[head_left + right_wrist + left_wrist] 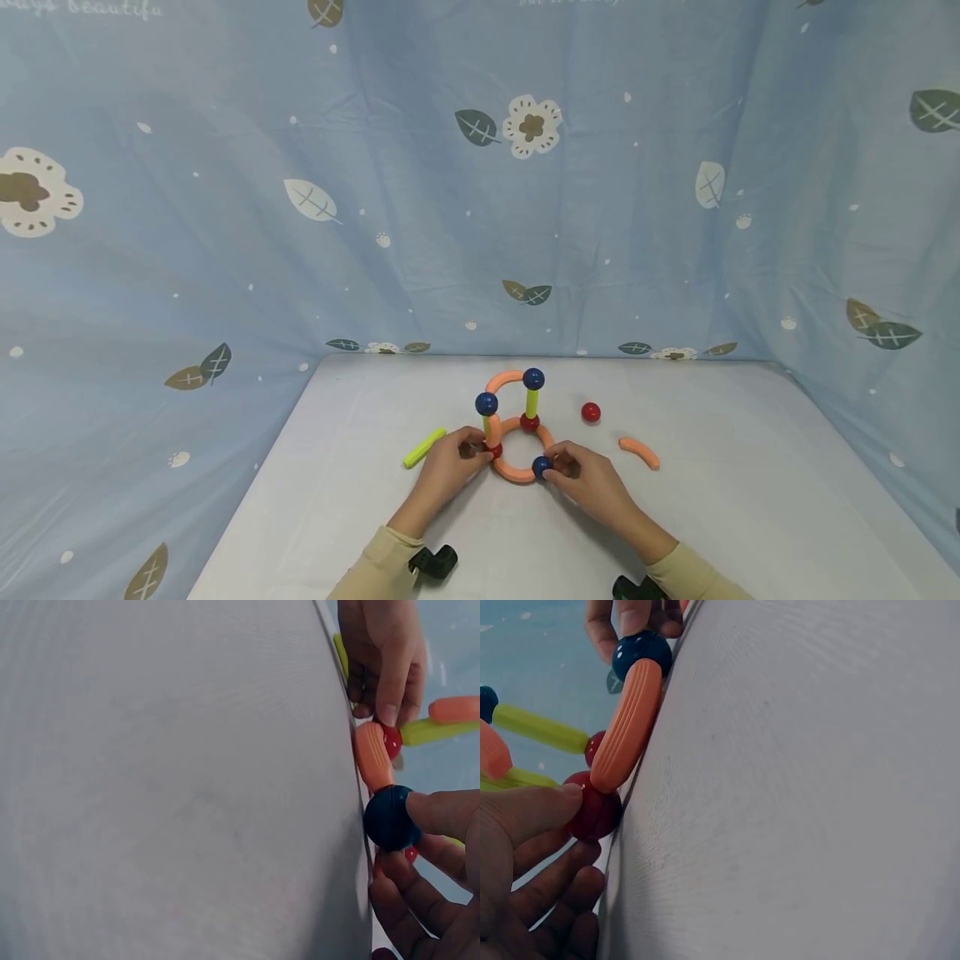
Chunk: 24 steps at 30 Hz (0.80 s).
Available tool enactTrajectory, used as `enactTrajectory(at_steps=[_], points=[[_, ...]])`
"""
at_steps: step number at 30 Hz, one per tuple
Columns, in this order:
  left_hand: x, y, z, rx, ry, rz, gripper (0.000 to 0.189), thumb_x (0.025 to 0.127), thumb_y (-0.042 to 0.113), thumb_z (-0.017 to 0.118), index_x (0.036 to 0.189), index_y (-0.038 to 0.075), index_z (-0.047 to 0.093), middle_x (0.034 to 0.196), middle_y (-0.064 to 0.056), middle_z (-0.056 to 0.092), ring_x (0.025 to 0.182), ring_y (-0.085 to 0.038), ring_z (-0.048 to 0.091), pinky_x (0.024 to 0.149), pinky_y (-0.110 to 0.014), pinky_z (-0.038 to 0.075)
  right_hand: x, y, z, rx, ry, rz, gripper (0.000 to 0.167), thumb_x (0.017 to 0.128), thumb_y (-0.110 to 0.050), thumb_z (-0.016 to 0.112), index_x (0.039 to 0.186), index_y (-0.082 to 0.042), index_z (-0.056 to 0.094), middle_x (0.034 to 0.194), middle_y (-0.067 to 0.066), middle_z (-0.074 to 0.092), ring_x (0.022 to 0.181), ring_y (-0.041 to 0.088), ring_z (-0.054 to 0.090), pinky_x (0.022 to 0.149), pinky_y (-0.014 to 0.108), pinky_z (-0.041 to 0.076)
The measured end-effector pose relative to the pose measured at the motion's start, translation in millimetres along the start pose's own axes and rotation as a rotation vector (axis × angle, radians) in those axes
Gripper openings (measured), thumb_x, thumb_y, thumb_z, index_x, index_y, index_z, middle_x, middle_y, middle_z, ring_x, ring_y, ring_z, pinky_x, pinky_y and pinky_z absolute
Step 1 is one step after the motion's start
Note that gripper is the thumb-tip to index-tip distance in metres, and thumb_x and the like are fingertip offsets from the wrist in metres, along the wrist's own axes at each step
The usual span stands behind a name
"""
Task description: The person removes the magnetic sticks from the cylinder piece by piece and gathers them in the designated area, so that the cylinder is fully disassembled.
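My left hand [450, 462] pinches a red ball [596, 814] at the left of a ring of orange curved rods lying on the table. At the ring's front right, my right hand [596, 483] holds a dark blue ball [390, 817] between thumb and fingers. An orange curved rod [630, 724] joins these two balls. Another red ball [529, 422] sits at the ring's back, with a yellow-green stick [532, 404] upright on it. Two blue balls top the uprights, one on the left [487, 404] and one behind [533, 379], bridged by an orange curved rod [504, 380].
A loose yellow-green stick [424, 447] lies left of my left hand. Beyond my right hand are a loose red ball [591, 412] and an orange curved rod [640, 452]. A blue patterned curtain [420, 208] borders the white table [735, 475].
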<state>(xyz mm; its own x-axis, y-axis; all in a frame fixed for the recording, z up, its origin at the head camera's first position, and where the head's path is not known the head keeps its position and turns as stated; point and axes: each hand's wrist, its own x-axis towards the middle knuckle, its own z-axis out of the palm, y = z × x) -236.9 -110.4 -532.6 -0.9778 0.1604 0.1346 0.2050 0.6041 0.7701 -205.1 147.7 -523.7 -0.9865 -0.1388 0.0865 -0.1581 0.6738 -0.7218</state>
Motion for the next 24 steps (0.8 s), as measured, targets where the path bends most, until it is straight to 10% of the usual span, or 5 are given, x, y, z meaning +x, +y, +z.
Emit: enactTrajectory(at_steps=[24], points=[[-20.4,5.5,4.2,-0.052,-0.051,0.025,0.023,0.084,0.023,0.084,0.103,0.02,0.071,0.088,0.012,0.066,0.082,-0.006,0.06,0.074,-0.024,0.052,20.6,7,-3,-0.007,0.044,0.025,0.027,0.09,-0.017,0.079,0.117,-0.018,0.072,0.098,-0.005,0.068,0.085,0.011,0.059,0.072,0.029,0.051]])
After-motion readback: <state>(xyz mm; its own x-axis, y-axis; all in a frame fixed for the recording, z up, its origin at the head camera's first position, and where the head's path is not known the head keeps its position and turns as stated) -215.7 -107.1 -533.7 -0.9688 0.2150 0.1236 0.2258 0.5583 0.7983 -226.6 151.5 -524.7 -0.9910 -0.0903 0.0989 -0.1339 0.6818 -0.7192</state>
